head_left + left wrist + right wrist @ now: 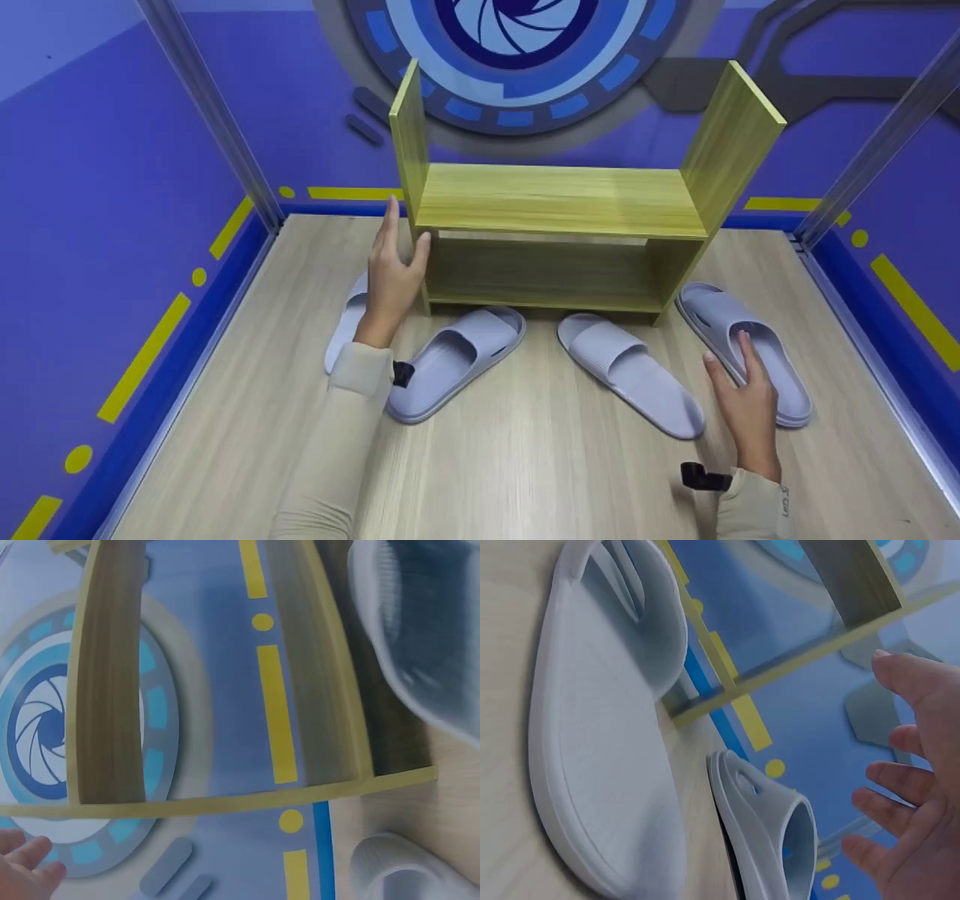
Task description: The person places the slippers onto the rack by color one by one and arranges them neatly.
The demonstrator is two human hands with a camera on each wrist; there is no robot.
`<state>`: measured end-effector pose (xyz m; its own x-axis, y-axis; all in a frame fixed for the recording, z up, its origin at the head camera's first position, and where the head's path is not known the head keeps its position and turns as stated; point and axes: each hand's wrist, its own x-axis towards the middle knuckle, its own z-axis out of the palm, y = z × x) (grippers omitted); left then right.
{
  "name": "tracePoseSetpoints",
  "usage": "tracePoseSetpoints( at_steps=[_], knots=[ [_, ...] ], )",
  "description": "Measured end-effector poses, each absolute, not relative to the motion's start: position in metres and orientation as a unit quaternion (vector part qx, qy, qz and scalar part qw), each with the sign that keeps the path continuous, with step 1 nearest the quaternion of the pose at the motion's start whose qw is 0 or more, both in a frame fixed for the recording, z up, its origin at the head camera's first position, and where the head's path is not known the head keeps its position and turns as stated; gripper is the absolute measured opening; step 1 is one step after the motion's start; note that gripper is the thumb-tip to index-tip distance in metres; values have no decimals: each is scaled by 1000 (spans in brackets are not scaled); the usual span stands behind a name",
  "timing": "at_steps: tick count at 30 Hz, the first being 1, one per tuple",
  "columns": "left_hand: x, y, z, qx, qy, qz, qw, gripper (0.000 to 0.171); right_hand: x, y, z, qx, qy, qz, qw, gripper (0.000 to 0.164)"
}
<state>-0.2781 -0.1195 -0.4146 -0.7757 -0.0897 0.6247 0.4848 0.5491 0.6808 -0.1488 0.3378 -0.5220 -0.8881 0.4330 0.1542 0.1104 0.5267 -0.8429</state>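
Note:
A two-tier wooden shelf [555,201] stands against the back wall, its side panels rising above the upper board. My left hand [394,281] is beside its left panel, fingers extended upward and thumb spread at the panel's edge. Nothing is in its grasp. My right hand [746,401] hovers with fingers spread over the far-right grey slipper [784,375], overlapping it in the head view. Left of that hand lies another grey slipper [660,390], angled toward the shelf. A third slipper [450,367] sits by my left wrist, and one more [346,330] is partly hidden behind my left hand.
Blue-purple walls with yellow markings enclose the pale wooden floor [525,480]. Metal posts [210,105] stand at the corners, and a metal strip runs along each side of the floor. A round blue emblem [517,97] decorates the wall behind the shelf.

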Motion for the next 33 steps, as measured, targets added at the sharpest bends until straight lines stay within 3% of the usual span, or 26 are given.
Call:
tracePoseSetpoints(
  at_steps=[22, 28, 33],
  knots=[
    [-309, -132, -334, -155, -770, -557, 269, 60, -126, 386, -535, -223, -857, 442, 142, 75],
    [-296, -123, -302, -150, -762, -576, 256, 57, -122, 398, -544, -220, -864, 426, 152, 81],
    [-289, -119, -286, -164, -758, -577, 256, 52, -118, 406, -551, -232, -866, 424, 124, 88]
  ],
)
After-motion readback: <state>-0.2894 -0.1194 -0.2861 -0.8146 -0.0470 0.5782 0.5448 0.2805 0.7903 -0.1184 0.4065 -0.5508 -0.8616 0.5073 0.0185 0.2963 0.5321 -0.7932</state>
